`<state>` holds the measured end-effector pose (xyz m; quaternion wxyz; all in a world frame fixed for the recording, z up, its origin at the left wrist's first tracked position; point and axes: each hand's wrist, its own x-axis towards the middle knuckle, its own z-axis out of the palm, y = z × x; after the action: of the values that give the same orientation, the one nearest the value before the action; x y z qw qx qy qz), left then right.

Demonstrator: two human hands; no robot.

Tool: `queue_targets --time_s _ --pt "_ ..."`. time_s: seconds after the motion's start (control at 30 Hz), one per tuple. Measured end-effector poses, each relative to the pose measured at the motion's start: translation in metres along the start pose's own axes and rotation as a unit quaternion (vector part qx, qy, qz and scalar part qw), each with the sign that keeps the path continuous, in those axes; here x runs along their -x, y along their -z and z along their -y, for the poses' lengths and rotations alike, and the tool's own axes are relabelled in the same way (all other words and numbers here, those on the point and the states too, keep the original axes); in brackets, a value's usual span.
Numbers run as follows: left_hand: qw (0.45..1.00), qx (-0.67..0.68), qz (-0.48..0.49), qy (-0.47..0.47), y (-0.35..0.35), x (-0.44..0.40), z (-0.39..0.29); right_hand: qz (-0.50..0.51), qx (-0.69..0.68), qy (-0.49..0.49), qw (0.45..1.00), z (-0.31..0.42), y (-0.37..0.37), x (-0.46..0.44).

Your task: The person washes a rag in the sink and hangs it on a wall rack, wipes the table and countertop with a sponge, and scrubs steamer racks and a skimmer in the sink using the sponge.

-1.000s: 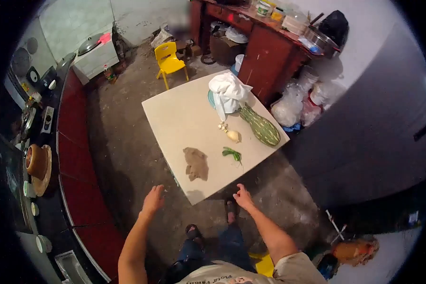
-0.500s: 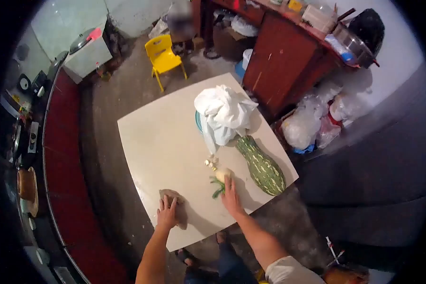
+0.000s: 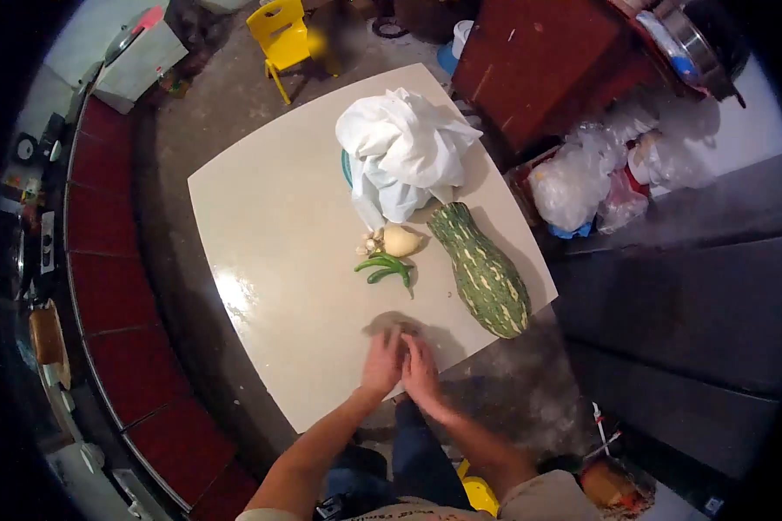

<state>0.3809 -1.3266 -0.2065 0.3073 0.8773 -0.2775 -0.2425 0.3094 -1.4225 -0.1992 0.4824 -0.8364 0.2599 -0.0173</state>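
Observation:
My left hand (image 3: 382, 362) and my right hand (image 3: 420, 366) are side by side near the front edge of the table. Their fingers are drawn in over a greyish-brown, cloth-like thing (image 3: 394, 323), partly hidden beneath them. Just beyond lie several green chili peppers (image 3: 388, 265). Behind these a peeled, pale yellow vegetable (image 3: 401, 240), perhaps a potato, touches some garlic (image 3: 369, 244). A long green mottled squash (image 3: 480, 278) lies to the right.
A white plastic bag (image 3: 400, 143) covers a teal container on the far part of the pale table (image 3: 269, 191). Beyond the table stand a yellow chair (image 3: 278, 39) and a dark red cabinet (image 3: 539, 69). Clear plastic bags (image 3: 569, 187) are piled at right.
My left hand has slid right with the cloth-like thing. My right hand has left the pale vegetable and chilies, now farther from me by the garlic, and joined the left.

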Motion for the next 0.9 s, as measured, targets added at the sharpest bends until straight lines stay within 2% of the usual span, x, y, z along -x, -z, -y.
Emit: queue_targets --time_s 0.03,0.1,0.13,0.2,0.27,0.4,0.47,0.57,0.67,0.8,0.83,0.9 --pt "0.996 -0.063 0.015 -0.063 -0.002 -0.006 -0.007 -0.031 -0.018 -0.015 0.999 -0.011 -0.004 0.009" --pt "0.964 -0.185 0.043 -0.188 0.006 -0.033 -0.025 -0.027 -0.029 -0.079 0.996 -0.003 0.012 -0.001" --pt "0.952 -0.219 0.039 -0.208 0.004 -0.052 -0.025 -0.026 -0.036 -0.106 0.993 0.002 0.019 -0.016" --pt "0.927 -0.283 0.030 -0.245 -0.010 -0.090 -0.026 -0.042 0.026 -0.080 0.996 -0.005 0.032 -0.046" --pt "0.923 -0.299 0.038 -0.241 -0.018 -0.120 -0.037 -0.075 0.091 -0.041 0.992 -0.007 0.044 -0.066" --pt "0.920 -0.329 0.076 -0.199 -0.029 -0.116 -0.046 -0.044 0.153 -0.060 0.985 -0.026 0.041 -0.060" --pt "0.928 -0.291 0.078 -0.220 -0.031 -0.076 -0.034 -0.007 0.156 -0.059 0.986 -0.023 0.037 -0.019" --pt "0.928 -0.279 0.116 -0.220 -0.011 0.011 -0.005 0.081 0.165 -0.155 0.971 0.003 0.008 0.047" --pt "0.921 -0.306 0.123 -0.205 0.034 0.093 0.031 0.111 0.128 -0.100 0.981 0.019 -0.049 0.102" --pt "0.916 -0.358 0.106 -0.149 0.082 0.204 0.104 0.222 0.158 -0.003 0.962 0.075 -0.124 0.152" --pt "0.930 -0.337 0.095 -0.115 0.090 0.230 0.126 0.250 0.177 -0.004 0.952 0.092 -0.144 0.161" --pt "0.953 -0.287 0.074 -0.060 0.107 0.266 0.163 0.293 0.119 0.056 0.947 0.100 -0.187 0.170"
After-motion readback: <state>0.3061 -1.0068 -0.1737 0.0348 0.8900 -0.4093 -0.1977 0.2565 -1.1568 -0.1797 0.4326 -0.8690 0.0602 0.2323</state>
